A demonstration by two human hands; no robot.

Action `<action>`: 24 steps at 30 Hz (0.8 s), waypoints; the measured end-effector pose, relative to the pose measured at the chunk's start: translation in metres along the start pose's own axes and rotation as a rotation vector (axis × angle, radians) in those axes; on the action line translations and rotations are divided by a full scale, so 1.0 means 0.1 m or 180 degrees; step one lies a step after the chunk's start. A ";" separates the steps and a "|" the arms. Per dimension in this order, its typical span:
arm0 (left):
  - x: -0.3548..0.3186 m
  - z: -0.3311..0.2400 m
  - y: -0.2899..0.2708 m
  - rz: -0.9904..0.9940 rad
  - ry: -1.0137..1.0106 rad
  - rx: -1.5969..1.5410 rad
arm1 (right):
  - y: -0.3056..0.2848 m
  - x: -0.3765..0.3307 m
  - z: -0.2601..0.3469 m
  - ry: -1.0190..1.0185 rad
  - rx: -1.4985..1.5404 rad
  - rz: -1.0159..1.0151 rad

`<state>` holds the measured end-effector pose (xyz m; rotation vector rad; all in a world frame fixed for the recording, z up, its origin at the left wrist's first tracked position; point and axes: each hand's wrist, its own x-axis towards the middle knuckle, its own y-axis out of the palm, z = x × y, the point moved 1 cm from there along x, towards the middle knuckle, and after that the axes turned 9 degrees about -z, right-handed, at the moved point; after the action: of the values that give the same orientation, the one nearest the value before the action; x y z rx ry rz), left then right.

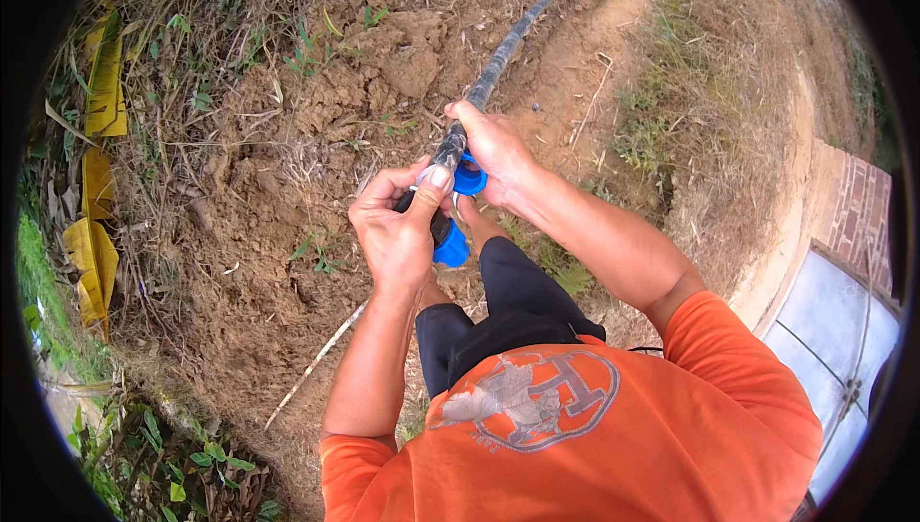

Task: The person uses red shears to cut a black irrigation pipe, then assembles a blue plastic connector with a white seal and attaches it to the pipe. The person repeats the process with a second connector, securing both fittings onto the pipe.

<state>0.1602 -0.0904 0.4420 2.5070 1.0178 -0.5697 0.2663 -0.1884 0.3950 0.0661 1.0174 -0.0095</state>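
Observation:
A long dark hose pipe (508,46), smeared with soil, runs from the far ground up into my hands. My right hand (491,150) is closed round the pipe near its end, beside a blue ring nut (469,178) sitting on or against it. Just nearer to me, my left hand (398,220) grips a black pipe coupling with a blue end nut (451,246). My left thumb presses at the spot where pipe and coupling meet. The fingers hide that joint, so how far the pipe reaches in does not show.
Bare clumpy soil (249,196) slopes on the left, with dry grass and yellow leaves (96,186) beyond. A thin pale stick (316,364) lies near my left forearm. A brick wall (853,201) and a grey sheet surface (829,330) stand at the right.

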 end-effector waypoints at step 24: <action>-0.07 0.14 -0.06 -0.0458 0.0945 0.0521 | 0.15 -0.09 -0.05 -0.0134 0.0293 -0.0210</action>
<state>0.1485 -0.0969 0.4322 2.7358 1.3156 -0.3372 0.2576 -0.1729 0.4009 0.1157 0.9765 -0.1175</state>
